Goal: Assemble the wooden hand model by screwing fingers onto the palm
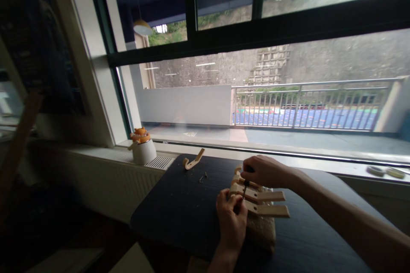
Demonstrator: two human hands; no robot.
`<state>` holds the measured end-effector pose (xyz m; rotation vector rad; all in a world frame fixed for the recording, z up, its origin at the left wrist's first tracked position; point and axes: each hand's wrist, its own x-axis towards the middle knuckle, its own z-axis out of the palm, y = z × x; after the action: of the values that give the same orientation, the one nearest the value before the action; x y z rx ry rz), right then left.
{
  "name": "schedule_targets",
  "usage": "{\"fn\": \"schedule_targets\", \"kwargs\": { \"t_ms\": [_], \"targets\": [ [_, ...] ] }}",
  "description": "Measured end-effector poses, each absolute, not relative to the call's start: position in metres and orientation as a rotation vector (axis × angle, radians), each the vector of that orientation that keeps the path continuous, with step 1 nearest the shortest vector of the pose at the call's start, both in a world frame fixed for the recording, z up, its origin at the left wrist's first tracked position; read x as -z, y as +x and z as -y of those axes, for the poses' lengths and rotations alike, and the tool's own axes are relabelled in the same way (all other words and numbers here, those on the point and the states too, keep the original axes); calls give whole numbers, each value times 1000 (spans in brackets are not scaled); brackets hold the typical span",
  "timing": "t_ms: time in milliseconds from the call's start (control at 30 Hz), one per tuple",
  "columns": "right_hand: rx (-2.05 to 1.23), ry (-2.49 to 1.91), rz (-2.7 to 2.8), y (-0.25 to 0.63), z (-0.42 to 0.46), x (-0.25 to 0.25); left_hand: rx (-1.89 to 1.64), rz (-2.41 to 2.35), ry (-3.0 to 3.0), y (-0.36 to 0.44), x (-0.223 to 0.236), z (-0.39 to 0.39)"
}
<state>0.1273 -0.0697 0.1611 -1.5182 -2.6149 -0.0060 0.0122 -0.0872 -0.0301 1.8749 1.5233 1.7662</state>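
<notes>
Our right hand (256, 168) clasps a driver (246, 183) above the hooks (271, 210), which lie across the block (262, 233) on the table (169, 211). Our left hand (232, 213) bends its fingers beside the driver's shaft; we cannot tell what they grasp.

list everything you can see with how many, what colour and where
table: one, dark, below the window
hooks: at least two, pale wood, on the block
block: one, brownish, on the table
loose hook: one, pale wood, table's far left
screws: a few, greyish, near the loose hook
screwdriver, apparently: one, dark, between the hands
pot: one, white with orange top, on the radiator
radiator: one, pale, left
tape rolls: two, greyish and yellowish, right sill
window: one, dark-framed, ahead
railing: one, silvery, outside
left hand: one, bare, at the hooks
right hand: one, bare, gripping the screwdriver
</notes>
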Motion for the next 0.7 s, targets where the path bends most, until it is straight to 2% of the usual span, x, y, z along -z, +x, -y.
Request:
{"fn": "schedule_targets", "kwargs": {
  "t_ms": [700],
  "targets": [
    [-13, -1514, 2600, 126, 72, -162, -1732, -1536, 1847, 13, 32, 88]
  ]
}}
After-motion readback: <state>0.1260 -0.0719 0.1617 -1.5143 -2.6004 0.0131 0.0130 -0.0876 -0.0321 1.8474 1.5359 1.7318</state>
